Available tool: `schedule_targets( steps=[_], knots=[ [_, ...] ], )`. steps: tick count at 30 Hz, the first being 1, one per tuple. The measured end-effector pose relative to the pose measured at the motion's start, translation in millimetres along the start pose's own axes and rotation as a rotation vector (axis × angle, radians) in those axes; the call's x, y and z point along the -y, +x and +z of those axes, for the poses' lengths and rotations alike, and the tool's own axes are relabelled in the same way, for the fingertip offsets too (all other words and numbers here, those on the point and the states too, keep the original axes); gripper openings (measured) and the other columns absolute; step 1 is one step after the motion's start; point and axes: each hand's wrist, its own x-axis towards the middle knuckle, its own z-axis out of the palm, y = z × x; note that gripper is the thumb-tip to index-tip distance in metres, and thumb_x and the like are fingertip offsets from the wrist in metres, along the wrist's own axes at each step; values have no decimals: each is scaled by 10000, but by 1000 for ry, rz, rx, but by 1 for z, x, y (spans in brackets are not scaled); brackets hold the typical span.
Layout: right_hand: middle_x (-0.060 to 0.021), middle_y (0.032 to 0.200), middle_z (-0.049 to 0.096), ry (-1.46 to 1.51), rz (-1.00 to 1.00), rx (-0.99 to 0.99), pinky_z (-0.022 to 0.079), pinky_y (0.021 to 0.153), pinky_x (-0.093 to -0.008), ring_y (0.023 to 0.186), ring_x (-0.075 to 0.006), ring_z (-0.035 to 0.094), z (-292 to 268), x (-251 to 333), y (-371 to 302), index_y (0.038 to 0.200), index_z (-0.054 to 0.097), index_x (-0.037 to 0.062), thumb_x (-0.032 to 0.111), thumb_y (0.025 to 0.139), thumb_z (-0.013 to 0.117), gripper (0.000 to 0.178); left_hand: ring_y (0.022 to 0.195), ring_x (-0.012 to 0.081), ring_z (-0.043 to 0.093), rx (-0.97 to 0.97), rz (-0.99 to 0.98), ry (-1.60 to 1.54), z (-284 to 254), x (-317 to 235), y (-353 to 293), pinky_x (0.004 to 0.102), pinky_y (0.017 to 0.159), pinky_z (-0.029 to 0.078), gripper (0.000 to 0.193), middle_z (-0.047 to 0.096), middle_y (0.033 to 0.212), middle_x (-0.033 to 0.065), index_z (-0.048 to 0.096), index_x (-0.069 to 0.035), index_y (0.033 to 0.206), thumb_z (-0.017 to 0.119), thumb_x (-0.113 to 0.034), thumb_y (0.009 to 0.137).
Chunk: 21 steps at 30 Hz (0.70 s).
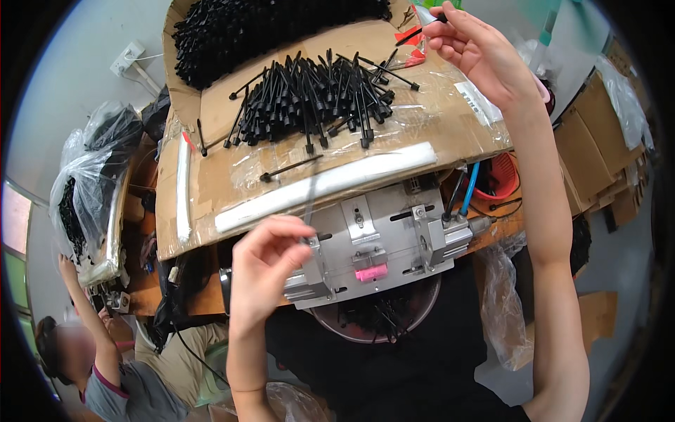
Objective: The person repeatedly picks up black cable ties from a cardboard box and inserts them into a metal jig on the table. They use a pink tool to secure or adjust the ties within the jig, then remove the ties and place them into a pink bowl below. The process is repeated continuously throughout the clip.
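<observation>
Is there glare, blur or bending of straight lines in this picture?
Head view: glare on the clear tape over the cardboard tray; its white foam strip bows from fisheye distortion; corners are black; the left hand looks slightly soft, the black parts sharp.

We see our right hand [478, 53] pinching a black stick [422, 28]; our left hand [271, 257] touches the metal press [380, 243].

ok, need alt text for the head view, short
A person's left hand pinches a thin clear tube above a grey metal fixture, while the right hand holds a black stemmed part over a cardboard tray piled with the same black parts. Another person works at lower left beside plastic bags.
</observation>
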Motion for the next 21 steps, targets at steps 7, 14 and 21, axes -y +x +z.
schedule_targets(
  steps=[7, 14, 21],
  knots=[
    [-124, 1020, 671, -79, -41, 21, 527, 871, -278, 889, -165, 638, -13, -5, -39, 1206, 582, -17, 225, 1007, 571, 314, 899, 137, 578, 144, -140, -292, 31, 21, -37, 270, 793, 485, 204, 596, 1086, 108, 676, 30, 966, 740, 81, 779],
    [-119, 928, 685, -53, -113, -43, 488, 681, -228, 785, -131, 632, 15, -1, -94, 1166, 607, -7, 231, 1012, 570, 286, 818, 252, 579, 50, 271, 752, 73, 33, -89, 349, 741, 497, 599, 599, 926, 121, 567, -14, 1297, 734, 92, 731],
    [-163, 943, 691, -9, -116, -35, 491, 628, -233, 775, -162, 659, 22, -9, -136, 1205, 546, -14, 221, 1031, 530, 293, 883, 257, 524, 42, 276, 1111, 99, 82, -86, 339, 812, 474, 704, 535, 972, 130, 387, 120, 1425, 635, 77, 767]
  ],
)
